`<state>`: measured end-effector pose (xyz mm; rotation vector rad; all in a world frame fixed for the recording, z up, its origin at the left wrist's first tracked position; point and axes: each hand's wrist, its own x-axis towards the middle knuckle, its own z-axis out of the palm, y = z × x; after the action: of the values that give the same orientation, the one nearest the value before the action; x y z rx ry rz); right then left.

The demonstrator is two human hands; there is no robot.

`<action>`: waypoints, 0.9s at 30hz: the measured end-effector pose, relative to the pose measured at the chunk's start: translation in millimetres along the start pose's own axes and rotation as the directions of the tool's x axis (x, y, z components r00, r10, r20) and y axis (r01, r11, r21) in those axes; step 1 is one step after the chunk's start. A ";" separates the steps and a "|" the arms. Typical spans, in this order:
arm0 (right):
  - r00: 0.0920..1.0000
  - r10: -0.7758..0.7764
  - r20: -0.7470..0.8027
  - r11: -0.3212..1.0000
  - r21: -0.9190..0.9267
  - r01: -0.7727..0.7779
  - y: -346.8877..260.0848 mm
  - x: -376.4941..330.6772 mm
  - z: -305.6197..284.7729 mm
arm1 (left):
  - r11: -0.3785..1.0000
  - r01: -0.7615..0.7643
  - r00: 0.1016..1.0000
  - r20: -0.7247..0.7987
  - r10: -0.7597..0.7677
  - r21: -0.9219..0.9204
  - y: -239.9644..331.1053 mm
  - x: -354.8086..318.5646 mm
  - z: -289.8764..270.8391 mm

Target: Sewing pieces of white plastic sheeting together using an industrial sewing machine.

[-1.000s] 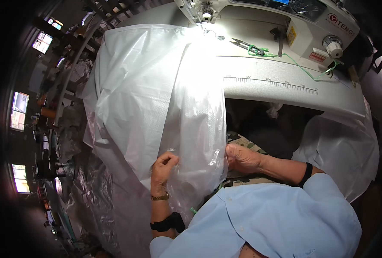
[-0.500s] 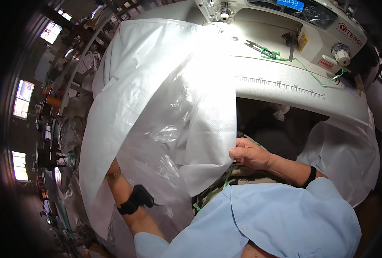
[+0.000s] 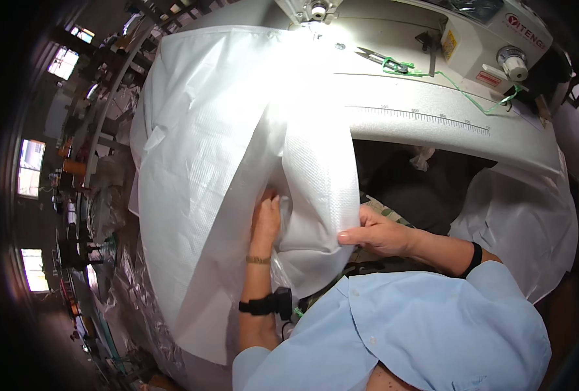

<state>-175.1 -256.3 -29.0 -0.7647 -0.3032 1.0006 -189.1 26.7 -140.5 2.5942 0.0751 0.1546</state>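
A large white woven plastic sheet (image 3: pixel 192 137) drapes from under the sewing machine's needle (image 3: pixel 316 29) down over the table's front edge. My right hand (image 3: pixel 377 232) pinches the right edge of its hanging part between thumb and fingers. In the opening between the sheet's folds is my left hand (image 3: pixel 267 218), palm side turned away. Its fingers look curled against the inner layer; the fingertips are partly hidden, and I cannot make out what they grip. Thin clear film (image 3: pixel 278 274) shows beside the left wrist.
The sewing machine head (image 3: pixel 491 52) stands at the back right. Thread snips (image 3: pixel 384 62) with green cord lie on its bed, behind a printed ruler (image 3: pixel 420 117). More white sheet (image 3: pixel 517 228) hangs at the right. Crumpled clear plastic (image 3: pixel 133 293) lies at the left.
My left hand has come from behind the left flap to the right, into the opening between the folds. The right hand keeps its pinch. The view has shifted slightly.
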 end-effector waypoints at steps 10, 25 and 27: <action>0.995 -0.087 0.039 0.990 0.113 0.082 -34.4 -16.1 -8.6 | 0.933 0.354 0.813 -0.515 -0.271 0.069 -102.0 -44.6 -156.4; 0.936 -0.023 -0.351 0.843 -0.510 -0.171 43.0 34.9 -82.8 | 0.350 -0.303 0.948 0.317 0.019 0.886 -228.8 -55.6 -113.7; 0.995 0.018 -0.094 0.665 -0.743 -0.083 11.0 29.3 -40.6 | 0.603 -0.305 0.941 0.331 0.072 0.737 -211.3 -74.0 -91.8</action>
<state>-144.2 -245.9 -68.5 -1.5763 -0.6511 0.8789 -278.8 248.1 -178.9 3.4852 -0.3180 -0.2235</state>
